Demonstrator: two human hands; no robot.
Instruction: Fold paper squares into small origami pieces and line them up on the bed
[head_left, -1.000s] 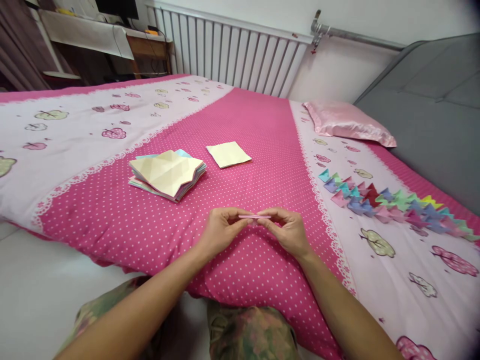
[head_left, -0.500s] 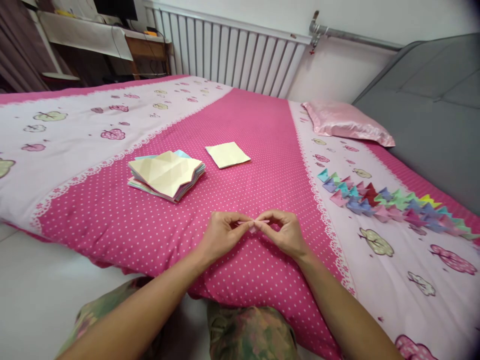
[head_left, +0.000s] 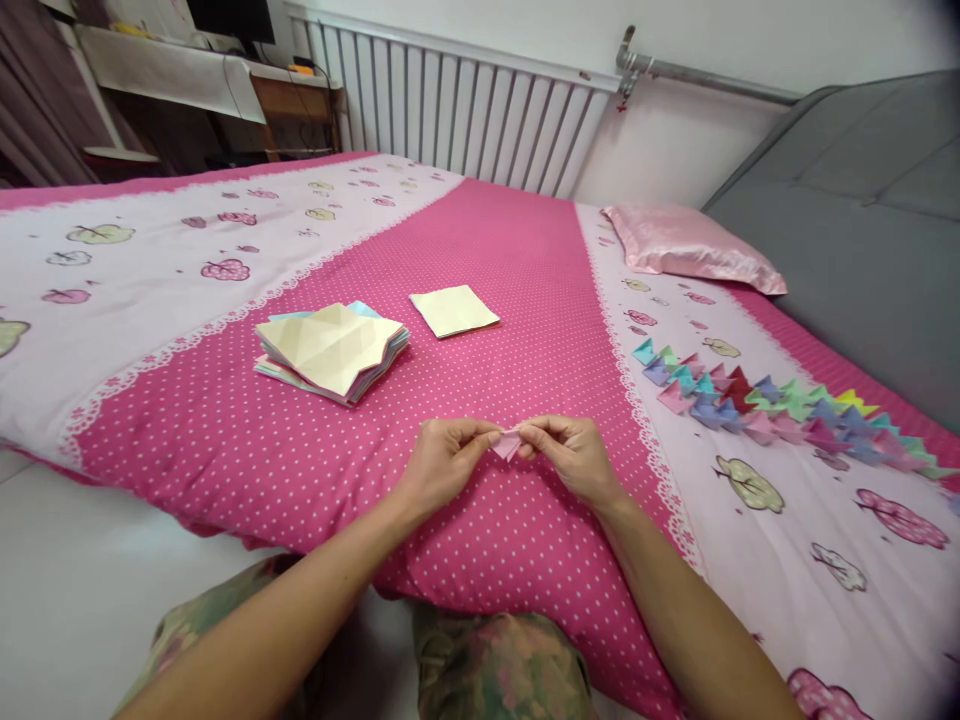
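Observation:
A small folded piece of pink paper is held between my two hands, just above the front part of the bed. My left hand pinches its left side between thumb and fingers. On the other side my right hand grips the right end, thumb on the near face. The paper's lower part hangs as a pointed shape; its ends are hidden by my fingertips. Ahead to the left lies a stack of creased paper sheets, pale yellow on top. A neater pile of pale yellow square paper lies beyond my hands.
Rows of small folded paper boats in many colours stand on the bedspread to the right. A pink pillow lies by the grey headboard. The polka-dot bedspread reaches back toward a white radiator.
The pink paper has turned from nearly edge-on to showing its pointed face. My right fingers have shifted their hold on its right end. The stacks and boats stay put.

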